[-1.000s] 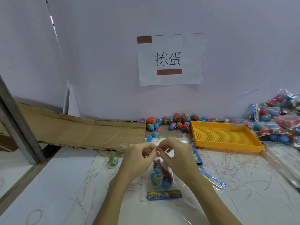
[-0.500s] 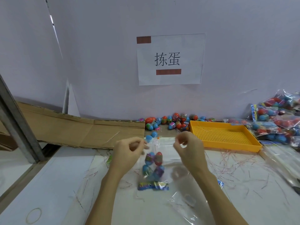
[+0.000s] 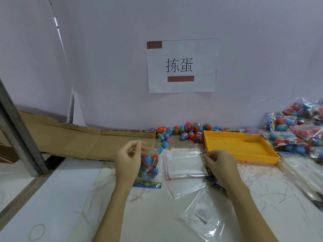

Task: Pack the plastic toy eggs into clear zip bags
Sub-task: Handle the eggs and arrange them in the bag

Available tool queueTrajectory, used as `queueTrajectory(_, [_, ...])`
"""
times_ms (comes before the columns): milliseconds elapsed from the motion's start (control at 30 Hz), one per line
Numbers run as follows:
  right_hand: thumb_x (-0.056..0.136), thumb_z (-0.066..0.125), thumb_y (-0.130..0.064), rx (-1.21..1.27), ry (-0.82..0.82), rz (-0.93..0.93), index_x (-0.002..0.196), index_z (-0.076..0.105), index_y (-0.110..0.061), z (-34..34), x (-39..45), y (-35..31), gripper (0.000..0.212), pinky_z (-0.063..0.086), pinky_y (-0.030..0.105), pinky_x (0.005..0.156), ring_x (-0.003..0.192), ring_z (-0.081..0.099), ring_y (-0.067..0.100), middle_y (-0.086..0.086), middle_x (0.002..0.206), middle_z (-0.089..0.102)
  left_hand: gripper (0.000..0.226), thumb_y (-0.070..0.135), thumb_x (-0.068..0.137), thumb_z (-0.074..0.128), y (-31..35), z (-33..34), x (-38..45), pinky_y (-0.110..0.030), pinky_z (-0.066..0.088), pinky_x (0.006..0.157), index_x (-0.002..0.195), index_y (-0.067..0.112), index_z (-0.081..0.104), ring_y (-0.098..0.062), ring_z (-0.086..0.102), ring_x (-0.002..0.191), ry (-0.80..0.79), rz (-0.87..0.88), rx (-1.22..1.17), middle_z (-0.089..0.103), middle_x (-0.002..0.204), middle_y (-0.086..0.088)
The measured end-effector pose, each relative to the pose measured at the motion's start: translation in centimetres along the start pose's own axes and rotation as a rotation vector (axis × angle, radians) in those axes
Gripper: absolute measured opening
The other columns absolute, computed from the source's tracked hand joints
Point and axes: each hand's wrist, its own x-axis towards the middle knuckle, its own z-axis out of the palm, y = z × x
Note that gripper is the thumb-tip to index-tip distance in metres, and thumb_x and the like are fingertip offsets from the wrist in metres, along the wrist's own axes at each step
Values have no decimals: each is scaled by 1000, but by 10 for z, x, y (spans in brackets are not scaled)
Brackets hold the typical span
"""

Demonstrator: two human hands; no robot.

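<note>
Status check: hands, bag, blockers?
Left hand pinches filled egg bag at top. Right hand pinches at empty bags. No blockers seen.

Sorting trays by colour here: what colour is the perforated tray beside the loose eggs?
Orange-yellow. The perforated tray shows best, and only, in the head view.
</note>
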Motion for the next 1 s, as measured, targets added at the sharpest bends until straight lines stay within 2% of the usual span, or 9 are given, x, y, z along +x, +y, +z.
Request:
queueTrajectory(100, [98,66,-15,22,105,32,101,78,-10,-9,1,3,14,37,16,56,73,59,13,5,91,75,14,19,103,60,1,1,0,-44,65,79,100,18,74,-11,76,83,-22,-5,-17,78,90,4])
queueTrajectory(200, [98,62,-6,179,229,-67,108,77,-13,-12,-4,-10,19,41,13,59,74,62,12,2,96,76,14,18,103,61,1,2,0,-44,65,80,103,16,75,-16,77,86,-68,-32,-80,79,92,1])
queueTrajectory(267, [99,62,-8,412,123,-125,111,74,-18,-8,-11,-28,21,49,12,60,75,67,13,-4,93,75,14,18,103,62,3,3,-1,-40,65,78,104,16,75,-19,78,85,-102,-41,-112,79,90,0])
queueTrajectory(333, [98,65,-15,610,-113,-142,116,72,-23,1,-20,-49,21,54,16,67,83,71,11,-6,96,76,14,17,103,61,7,4,-3,-32,65,73,104,16,75,-19,78,82,-143,-45,-150,80,87,0])
queueTrajectory(433, [93,72,-27,670,-281,-186,119,74,-23,18,-29,-65,27,59,22,78,94,72,6,-11,103,77,13,16,102,62,10,6,-6,-26,63,69,103,18,75,-19,78,78,-197,-45,-193,80,86,1])
queueTrajectory(600, [91,76,-22,742,-289,-125,104,80,-20,29,-31,-63,14,60,23,73,89,74,10,-9,96,78,12,19,100,65,16,10,-9,-25,63,66,107,16,74,-18,78,78,-241,-70,-220,80,89,2])
queueTrajectory(767, [98,66,-12,846,-319,-5,106,80,-21,26,-26,-58,18,61,25,74,92,75,14,-7,97,79,29,39,93,69,14,1,-4,-27,63,73,107,15,78,-20,78,88,-395,-279,-330,81,100,-3])
queueTrajectory(867, [98,66,-12,868,-339,3,106,81,-24,24,-26,-57,20,60,24,74,95,73,11,-13,104,77,23,25,91,76,10,-3,-3,-26,62,77,109,13,78,-21,78,95,-478,-286,-325,80,107,-4])
queueTrajectory(1000, [95,70,-12,853,-360,27,106,80,-23,25,-27,-58,19,58,21,72,91,73,13,-9,98,78,16,8,93,73,9,-2,-3,-28,62,73,108,5,77,-26,78,90,-409,-369,-411,79,103,-12])
